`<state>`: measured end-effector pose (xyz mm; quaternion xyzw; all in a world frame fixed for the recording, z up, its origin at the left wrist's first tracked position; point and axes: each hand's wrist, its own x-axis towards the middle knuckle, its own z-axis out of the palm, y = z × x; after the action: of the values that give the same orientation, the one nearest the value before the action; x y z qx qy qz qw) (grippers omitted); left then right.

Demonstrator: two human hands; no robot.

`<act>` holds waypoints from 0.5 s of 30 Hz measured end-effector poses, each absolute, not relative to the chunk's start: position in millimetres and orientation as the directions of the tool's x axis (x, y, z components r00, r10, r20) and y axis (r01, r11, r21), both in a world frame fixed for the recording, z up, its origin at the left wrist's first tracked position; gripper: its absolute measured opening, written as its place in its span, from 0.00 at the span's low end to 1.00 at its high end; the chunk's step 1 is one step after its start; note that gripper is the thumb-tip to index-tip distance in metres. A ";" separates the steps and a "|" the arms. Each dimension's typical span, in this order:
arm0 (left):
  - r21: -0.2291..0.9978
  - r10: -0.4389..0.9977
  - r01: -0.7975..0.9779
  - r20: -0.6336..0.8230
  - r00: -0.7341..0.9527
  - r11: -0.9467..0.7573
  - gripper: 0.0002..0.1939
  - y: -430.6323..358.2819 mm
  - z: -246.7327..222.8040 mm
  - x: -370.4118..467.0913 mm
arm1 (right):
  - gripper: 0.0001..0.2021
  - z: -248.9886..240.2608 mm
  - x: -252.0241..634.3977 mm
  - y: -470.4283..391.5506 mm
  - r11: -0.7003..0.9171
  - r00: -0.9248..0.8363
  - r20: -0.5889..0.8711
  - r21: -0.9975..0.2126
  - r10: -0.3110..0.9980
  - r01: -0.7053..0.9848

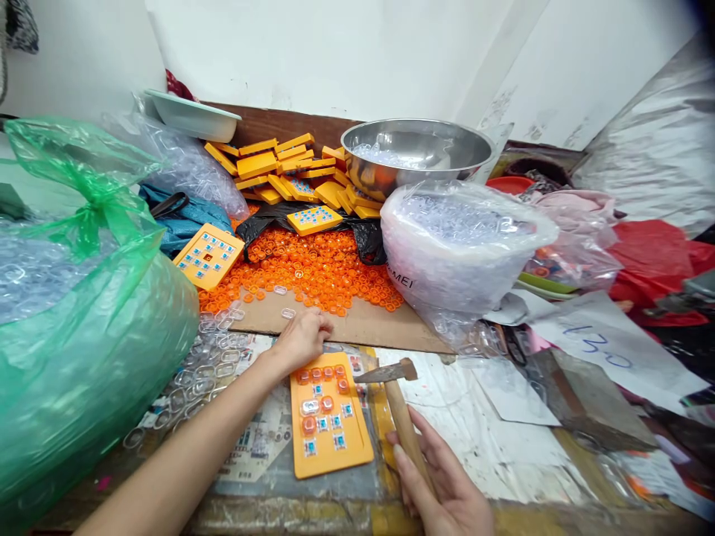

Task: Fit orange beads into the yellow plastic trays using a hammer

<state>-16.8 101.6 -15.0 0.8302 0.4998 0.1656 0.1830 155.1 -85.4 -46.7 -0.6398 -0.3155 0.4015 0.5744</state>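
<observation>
My right hand (444, 480) is wrapped round the wooden handle of a small hammer (409, 428), whose dark metal head points left beside an orange board. My left hand (304, 339) is over the near edge of the cardboard, just beyond the board, with its fingers curled together; whatever they pinch is hidden. On the worktop lies the orange board (338, 463), with several orange caps pressed along its top and middle, one clear oval piece (309, 407), and small blue-and-white parts showing elsewhere. Loose orange rings (313, 264) are heaped past my left hand.
Orange boards (257, 165) are piled at the back. A green bag (72, 387) of clear pieces bulges on the left, with clear oval rings (204, 372) scattered beside it. A white bag (447, 268) and a steel bowl (418, 167) stand behind, right of centre.
</observation>
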 end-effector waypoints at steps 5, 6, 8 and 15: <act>0.469 0.908 0.782 0.135 0.395 -0.410 0.06 99.4 -15.7 -18.8 | 0.29 -45.3 155.1 -85.0 -0.145 0.477 -0.150 -0.988 0.866 -0.047; 0.465 0.907 0.782 0.149 0.393 -0.415 0.09 99.3 -16.2 -19.5 | 0.29 -44.9 154.3 -84.9 -0.140 0.480 -0.153 -0.988 0.864 -0.063; 0.463 0.898 0.772 0.170 0.405 -0.435 0.12 100.2 -17.4 -21.1 | 0.30 -45.3 152.8 -85.3 -0.137 0.482 -0.161 -0.987 0.861 -0.085; 0.541 0.877 0.692 0.238 0.418 -0.477 0.10 73.6 -7.0 -31.6 | 0.21 -50.9 155.7 -96.6 -0.073 0.483 0.003 -0.988 0.875 0.138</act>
<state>-31.6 73.6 -7.0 0.8219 0.4772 0.2511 0.1834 155.7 -96.6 -50.9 -0.6542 -0.3871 0.3293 0.5601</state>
